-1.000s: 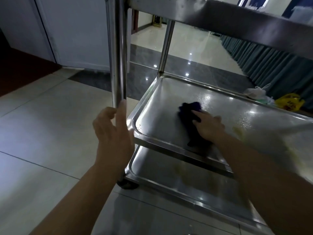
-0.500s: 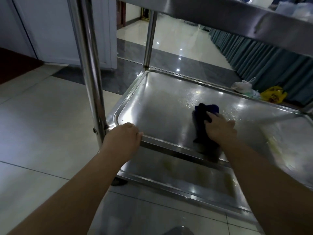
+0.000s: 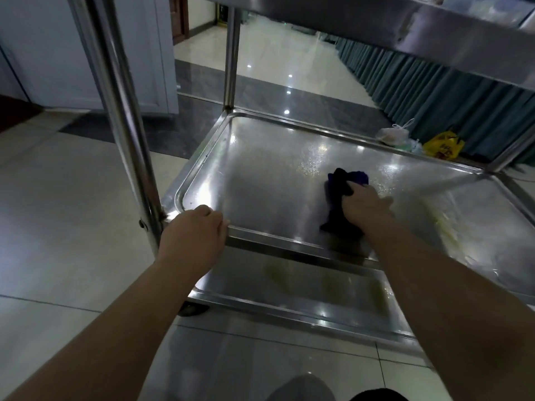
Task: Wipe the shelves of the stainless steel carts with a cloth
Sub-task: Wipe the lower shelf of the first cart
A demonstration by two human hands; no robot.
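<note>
A stainless steel cart stands before me with its middle shelf (image 3: 260, 180) in full view. My right hand (image 3: 366, 206) holds a dark blue cloth (image 3: 340, 186) against that shelf, right of its middle. My left hand (image 3: 194, 230) grips the shelf's near rim beside the front left post (image 3: 124, 117), fingers curled over the edge. Water drops and yellowish smears mark the shelf on its right side. The bottom shelf (image 3: 304, 287) shows below, and the top shelf's edge (image 3: 405, 33) runs overhead.
Plastic bags, one white (image 3: 393, 136) and one yellow (image 3: 443, 144), lie on the floor behind the cart by a pleated teal drape (image 3: 434, 91). A white cabinet (image 3: 58, 53) stands at the far left. Tiled floor spreads to the left.
My left hand left the front post and came down to grip the middle shelf's near rim. My right hand slid the cloth to the right and farther back across the shelf.
</note>
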